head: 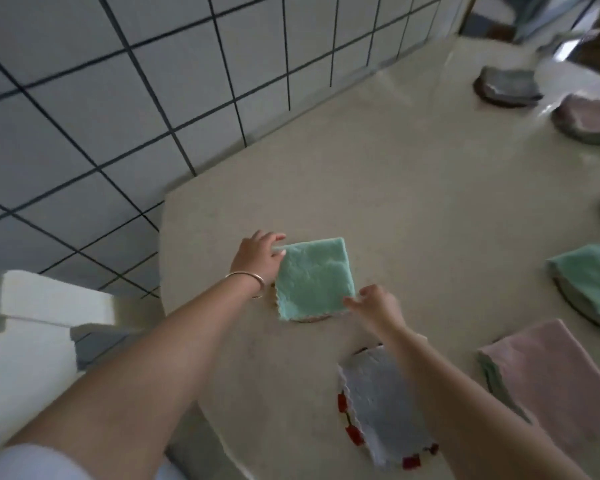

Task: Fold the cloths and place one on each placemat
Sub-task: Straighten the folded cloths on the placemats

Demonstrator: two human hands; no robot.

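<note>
White tiled floor [84,116] with dark grout borders my beige tabletop [413,188], whose middle lies bare. On it I see a folded green cloth [314,277] near the left edge, covering a placemat [310,319] that peeks out below. My left hand [258,254] rests straight-fingered on its upper left corner; my right hand [374,304], fingers loosely spread, touches its lower right corner. No writing is readable.

My home dining corner, white square floor tiles with dark grout [84,98], round beige table [413,188], folded cloths at each seat.
</note>
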